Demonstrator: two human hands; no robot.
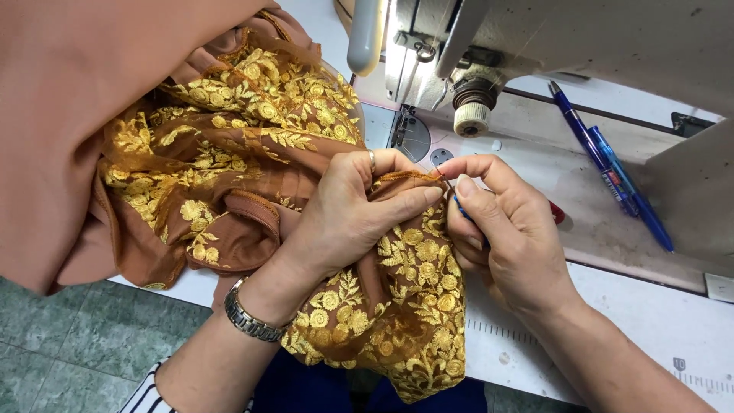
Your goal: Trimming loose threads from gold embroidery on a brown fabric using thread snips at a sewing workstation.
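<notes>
Head view: white sewing table [657, 321] over green tiled floor [61, 352]; sewing machine [474, 46] at 12 o'clock, cut off above. Blue pens [612, 172] lie at 2 o'clock. Left hand [348, 210] pinches the brown gold-embroidered fabric [229, 153] edge. Right hand [508, 229], at 3 o'clock of it, is closed on a small blue tool [461, 208], mostly hidden.

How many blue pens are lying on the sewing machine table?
2. Both blue pens lie side by side on the table, right of the hands: one nearer the machine, the other beside it. More may be hidden under the fabric.
</notes>
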